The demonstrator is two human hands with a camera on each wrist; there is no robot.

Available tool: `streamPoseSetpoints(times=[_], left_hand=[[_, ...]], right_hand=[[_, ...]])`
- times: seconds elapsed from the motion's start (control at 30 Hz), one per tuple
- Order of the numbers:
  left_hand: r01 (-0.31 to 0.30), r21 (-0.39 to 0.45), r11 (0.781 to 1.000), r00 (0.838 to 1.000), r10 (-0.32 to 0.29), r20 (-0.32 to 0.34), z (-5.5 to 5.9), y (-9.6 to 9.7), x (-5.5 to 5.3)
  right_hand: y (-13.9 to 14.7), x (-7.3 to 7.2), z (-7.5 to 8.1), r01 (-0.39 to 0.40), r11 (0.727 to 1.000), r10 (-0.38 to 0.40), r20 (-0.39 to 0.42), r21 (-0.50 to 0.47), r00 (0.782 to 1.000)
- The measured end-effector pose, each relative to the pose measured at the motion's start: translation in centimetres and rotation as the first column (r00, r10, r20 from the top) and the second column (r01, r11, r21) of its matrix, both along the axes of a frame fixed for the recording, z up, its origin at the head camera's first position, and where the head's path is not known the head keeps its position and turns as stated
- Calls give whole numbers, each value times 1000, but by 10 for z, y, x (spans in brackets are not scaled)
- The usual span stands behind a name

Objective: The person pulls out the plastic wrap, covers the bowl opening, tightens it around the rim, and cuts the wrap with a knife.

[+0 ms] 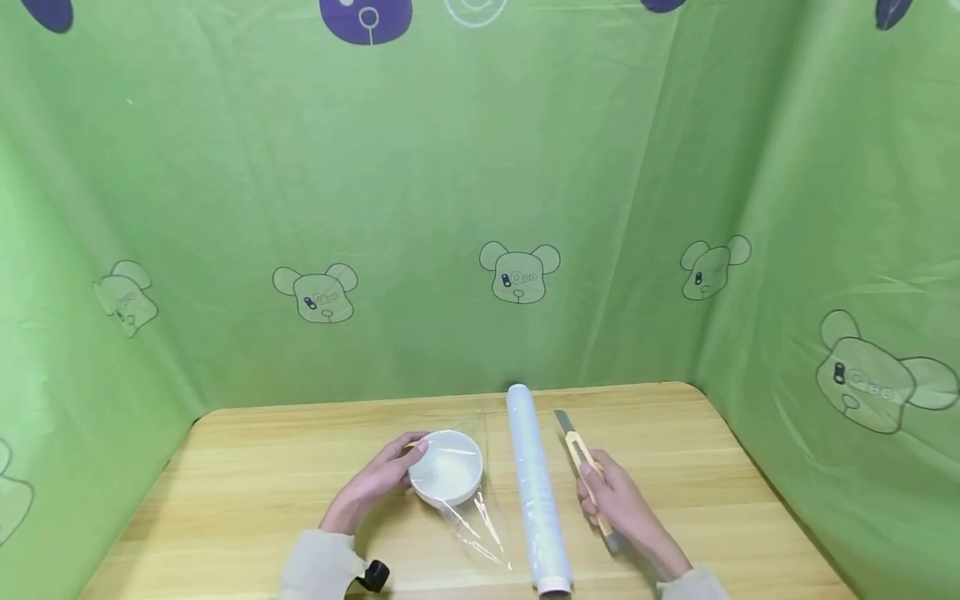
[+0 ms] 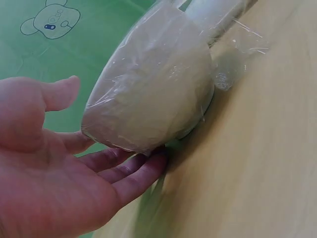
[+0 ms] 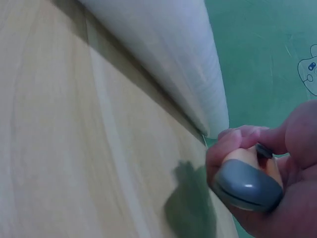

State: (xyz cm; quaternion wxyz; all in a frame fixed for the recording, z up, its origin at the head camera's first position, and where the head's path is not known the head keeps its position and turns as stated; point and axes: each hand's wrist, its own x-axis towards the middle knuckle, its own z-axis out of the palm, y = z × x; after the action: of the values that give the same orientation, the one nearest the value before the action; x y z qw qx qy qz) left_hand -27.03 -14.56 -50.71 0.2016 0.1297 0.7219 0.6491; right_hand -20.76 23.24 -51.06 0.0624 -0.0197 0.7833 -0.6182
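Observation:
A white bowl (image 1: 447, 468) with clear cling film (image 1: 480, 533) over it is beside my left hand (image 1: 386, 472). In the left wrist view, the fingers reach along the side of the film-covered bowl (image 2: 153, 84), fingertips low near its base, while the thumb is held apart from it. Crinkled loose film trails from the bowl toward the front right. My right hand (image 1: 611, 496) grips a yellow utility knife (image 1: 581, 454), its blade extended and pointing away. In the right wrist view, the knife's grey end (image 3: 247, 184) sticks out of the fist.
A long roll of cling film (image 1: 536, 492) lies front to back between the bowl and the knife. The wooden table (image 1: 247, 500) is enclosed by green curtains (image 1: 420, 167) with bear prints at the back and sides. A black wrist-worn device (image 1: 373, 575) is at the left sleeve.

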Motion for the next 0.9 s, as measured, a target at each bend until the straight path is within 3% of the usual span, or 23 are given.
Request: streamPoseSetpoints(times=[0.17,0.4,0.5,0.63,0.77,0.9], left_hand=[[-2,40,999,1000,1,13,-5,-1,2],[-8,42,999,1000,7,12,-7,-2,5],[15,37,999,1000,-15,-11,-8,-4,5],[118,54,992,989,-113,-93,-9,-8,6],[227,113,967,968,-211,-138,-12,-10,7],[244,151,958,965,-225,-133,-16,-9,7]], right_hand=[[0,-1,-5,64,998,-64,20,-9,998],[8,0,-6,-52,997,51,-8,-61,999],[10,0,-6,-54,995,54,-1,-87,999],[9,-1,-6,38,996,-34,46,-85,998],[9,-3,-8,154,988,-154,55,2,987],[13,-4,-12,224,970,-228,35,90,973]])
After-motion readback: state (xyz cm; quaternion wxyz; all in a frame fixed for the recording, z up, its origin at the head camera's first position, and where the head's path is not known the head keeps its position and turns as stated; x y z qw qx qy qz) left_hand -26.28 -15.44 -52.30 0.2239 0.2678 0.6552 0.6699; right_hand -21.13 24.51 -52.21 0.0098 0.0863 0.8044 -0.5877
